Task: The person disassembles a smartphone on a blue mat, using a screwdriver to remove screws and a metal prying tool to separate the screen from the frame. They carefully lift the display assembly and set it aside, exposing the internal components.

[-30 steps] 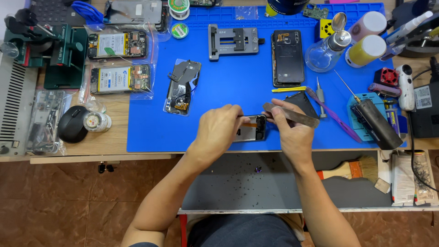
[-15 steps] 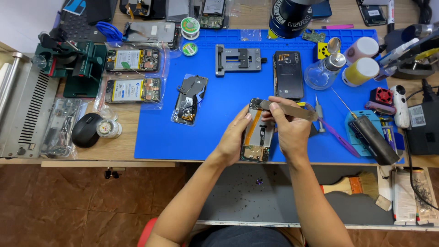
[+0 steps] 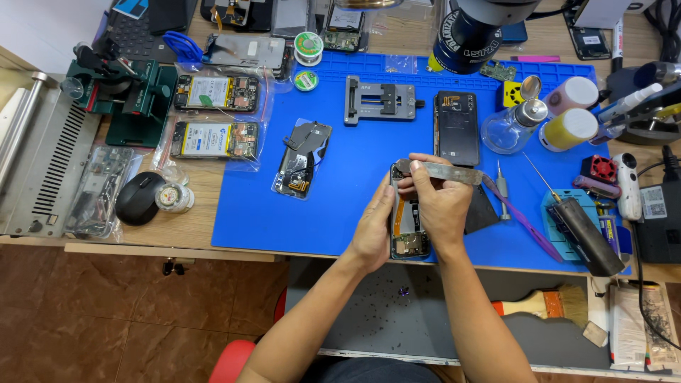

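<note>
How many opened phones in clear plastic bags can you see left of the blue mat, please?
2: one bagged phone lies beside the green fixture, the other bagged phone just below it. Clutter at the desk's far edge may hide more.

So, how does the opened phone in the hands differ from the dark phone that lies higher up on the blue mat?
The opened phone is gripped at its side by the left hand, while the dark phone lies untouched on the blue mat. The opened phone shows an orange flex strip and inner parts; the dark phone looks mostly black. The right hand holds a flat metal tool over the opened phone; nothing is over the dark phone. Both lie lengthwise, pointing away from the person.
</note>
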